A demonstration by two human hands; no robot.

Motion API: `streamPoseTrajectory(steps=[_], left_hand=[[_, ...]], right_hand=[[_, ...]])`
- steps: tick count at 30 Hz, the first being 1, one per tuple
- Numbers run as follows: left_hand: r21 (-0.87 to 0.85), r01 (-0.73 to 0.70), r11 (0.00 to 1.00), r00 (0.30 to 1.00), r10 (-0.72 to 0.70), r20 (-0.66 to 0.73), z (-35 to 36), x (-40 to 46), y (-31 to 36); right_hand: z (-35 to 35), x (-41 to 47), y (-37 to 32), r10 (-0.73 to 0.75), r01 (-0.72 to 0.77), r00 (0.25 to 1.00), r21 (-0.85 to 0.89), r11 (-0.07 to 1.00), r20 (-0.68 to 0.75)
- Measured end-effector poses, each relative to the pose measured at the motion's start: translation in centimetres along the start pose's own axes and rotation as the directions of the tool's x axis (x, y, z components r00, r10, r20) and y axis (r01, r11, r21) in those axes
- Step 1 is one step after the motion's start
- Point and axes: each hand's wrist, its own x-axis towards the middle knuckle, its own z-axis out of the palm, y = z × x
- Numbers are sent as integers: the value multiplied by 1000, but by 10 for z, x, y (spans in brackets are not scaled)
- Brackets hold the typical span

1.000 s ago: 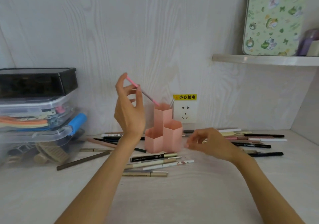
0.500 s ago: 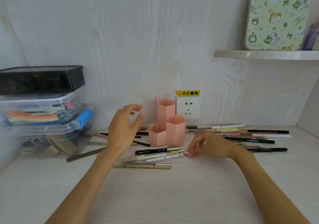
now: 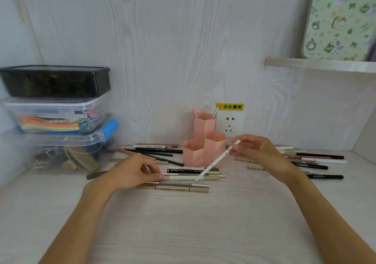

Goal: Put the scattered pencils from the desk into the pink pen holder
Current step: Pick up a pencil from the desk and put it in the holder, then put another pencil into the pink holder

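The pink pen holder (image 3: pixel 204 147), three hexagonal tubes, stands at the back middle of the desk; its tall rear tube holds a pink pencil (image 3: pixel 194 113) and a silver one (image 3: pixel 215 112). My right hand (image 3: pixel 257 152), right of the holder, grips a white pencil (image 3: pixel 215 162) near its upper end; the pencil slants down to the left across the holder's front. My left hand (image 3: pixel 132 172) lies low on the desk, its fingertips pinching the end of a beige pencil (image 3: pixel 191 177). Several pencils lie scattered left (image 3: pixel 156 151), in front (image 3: pixel 173 187) and right (image 3: pixel 317 161) of the holder.
Stacked plastic storage boxes (image 3: pixel 55 121) with a dark box on top fill the left side. A wall socket (image 3: pixel 229 124) with a yellow warning label sits behind the holder. A shelf (image 3: pixel 319 64) with a green patterned tin juts out at upper right.
My left hand dropped the pink pencil into the tall tube, then came down to the pencils in front. My right hand picked the white pencil off the desk and lifted it.
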Motion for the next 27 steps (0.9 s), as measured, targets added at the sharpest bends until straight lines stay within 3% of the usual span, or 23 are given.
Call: streamPoseTrajectory(steps=[3, 6, 8, 11, 14, 17, 20, 27], left_hand=[[-24, -37, 999, 999, 37, 7, 4, 2, 0], [-87, -35, 996, 998, 32, -45, 8, 2, 0], [-143, -43, 989, 996, 32, -84, 12, 3, 2], [-246, -69, 967, 987, 30, -160, 17, 6, 4], [-299, -92, 950, 963, 9, -269, 20, 8, 6], [-363, -108, 926, 944, -18, -328, 21, 9, 8], [-363, -139, 921, 921, -14, -390, 21, 8, 12], [-379, -207, 902, 876, -2, -482, 23, 9, 18]], right_hand=[[5, 3, -11, -106, 164, 958, 210, 964, -265], [11, 8, -25, -104, 372, 808, 365, 853, -580], [16, 15, -32, -64, 435, 691, 344, 832, -720], [26, 31, -43, -114, 464, 589, 219, 859, -800], [35, 47, -49, -305, 428, 583, -35, 903, -753], [44, 60, -44, -443, 299, 698, -334, 894, -563], [49, 65, -37, -491, 192, 791, -614, 766, -365], [33, 58, -23, -480, 259, 875, -776, 575, -63]])
